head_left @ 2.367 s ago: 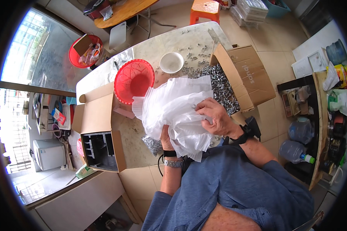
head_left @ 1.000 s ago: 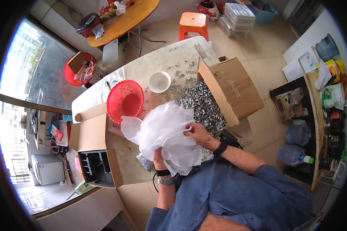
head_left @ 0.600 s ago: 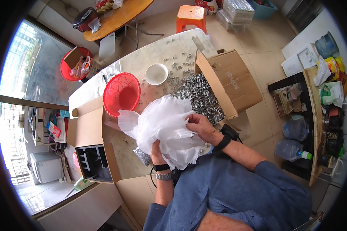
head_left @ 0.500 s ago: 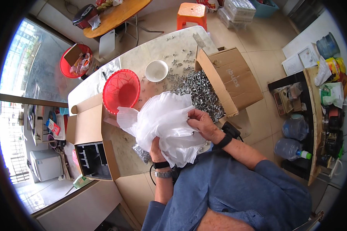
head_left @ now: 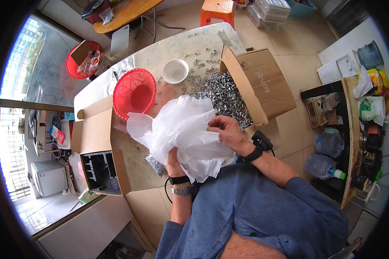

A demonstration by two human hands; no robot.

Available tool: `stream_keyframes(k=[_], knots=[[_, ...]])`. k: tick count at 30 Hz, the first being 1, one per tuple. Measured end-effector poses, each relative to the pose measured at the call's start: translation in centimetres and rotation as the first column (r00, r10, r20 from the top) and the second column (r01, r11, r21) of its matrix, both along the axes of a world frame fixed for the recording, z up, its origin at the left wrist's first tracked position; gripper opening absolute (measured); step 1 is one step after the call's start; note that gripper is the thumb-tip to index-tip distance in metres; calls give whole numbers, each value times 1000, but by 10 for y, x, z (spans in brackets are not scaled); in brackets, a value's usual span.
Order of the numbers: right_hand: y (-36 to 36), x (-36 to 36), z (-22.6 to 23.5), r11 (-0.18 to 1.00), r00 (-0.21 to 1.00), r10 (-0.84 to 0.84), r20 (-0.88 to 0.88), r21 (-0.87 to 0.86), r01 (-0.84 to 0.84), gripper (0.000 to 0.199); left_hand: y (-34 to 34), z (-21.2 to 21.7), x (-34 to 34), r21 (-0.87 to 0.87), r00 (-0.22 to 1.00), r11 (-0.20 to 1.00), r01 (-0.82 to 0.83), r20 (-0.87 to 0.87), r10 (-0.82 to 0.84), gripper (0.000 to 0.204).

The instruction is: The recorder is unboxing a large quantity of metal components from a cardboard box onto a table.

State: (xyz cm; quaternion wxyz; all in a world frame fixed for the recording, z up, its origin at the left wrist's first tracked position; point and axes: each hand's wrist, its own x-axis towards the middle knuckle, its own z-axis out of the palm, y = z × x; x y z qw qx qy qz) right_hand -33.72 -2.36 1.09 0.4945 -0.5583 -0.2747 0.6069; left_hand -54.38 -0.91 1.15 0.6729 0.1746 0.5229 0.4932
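A big crumpled white plastic bag (head_left: pixel 181 129) is bunched up over the table in front of me. My left hand (head_left: pixel 173 162) grips it from below, mostly buried in its folds. My right hand (head_left: pixel 224 129) pinches the bag's right edge with the fingers curled on the plastic. Behind the bag lies a heap of small shiny metal parts (head_left: pixel 222 93) on the marble table (head_left: pixel 181 47).
A red mesh basket (head_left: pixel 134 91) and a white bowl (head_left: pixel 175 71) stand beyond the bag. An open cardboard box (head_left: pixel 257 84) lies at the right, another open box (head_left: pixel 95 162) with a black insert at the left. Shelves with bottles stand at the far right.
The bag has been turned and gathered in my hands. My right hand has shifted along its right edge while the left kept its hold underneath.
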Motion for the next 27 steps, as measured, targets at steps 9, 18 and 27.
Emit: stream_keyframes(k=[9, 18, 27], knots=[[-2, 22, -91, 994, 839, -99, 535, 6, 114, 25, 3, 6, -4, 25, 995, 997, -76, 72, 74, 42], [9, 14, -33, 989, 814, 1, -581, 122, 85, 52, 0, -5, -9, -38, 984, 997, 68, 169, -61, 39], [-22, -28, 55, 858, 944, 143, 298, 438, -268, 58, -31, -85, -42, 236, 771, 792, 563, -494, -402, 37]])
